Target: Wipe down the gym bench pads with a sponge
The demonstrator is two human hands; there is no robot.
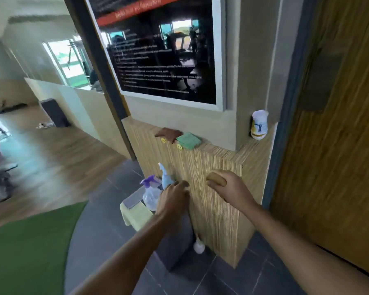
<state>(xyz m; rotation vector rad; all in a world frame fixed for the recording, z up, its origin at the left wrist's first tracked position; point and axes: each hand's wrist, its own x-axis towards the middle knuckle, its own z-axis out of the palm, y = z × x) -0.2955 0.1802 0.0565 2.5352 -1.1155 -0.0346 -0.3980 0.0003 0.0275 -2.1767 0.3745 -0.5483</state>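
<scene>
**Trainee:** Wood-grain ledge point(213, 149) under a framed notice board point(158, 50), dark tiles and green turf point(26, 248) below. Where do I start?

**Coach:** With supplies; no gym bench pad shows in this head view, only blurred equipment far left. Your right hand point(228, 187) is curled around a tan rounded thing, most likely the sponge point(216, 178), held against the ledge's front panel near its right corner. Your left hand point(174, 200) hangs with fingers loosely bent and nothing in it, just above the spray bottles point(156, 188).

**Trainee:** Where do the bottles stand?

**Coach:** On a low stand at the foot of the panel, left side, with a yellow cloth point(135, 216) draped off its near edge. A pale blue bottle sits behind a clear one with a purple trigger.

**Trainee:** So I take one?

**Coach:** I'd judge so. Close around the neck under the trigger, lift straight up so the neighbour stays standing, and keep the sponge firm in your right.

**Trainee:** And the green pad point(189, 140) and brown cloth point(168, 134) on the ledge's front edge?

**Coach:** Leave them, and the white bottle point(259, 124) at the right corner.
</scene>
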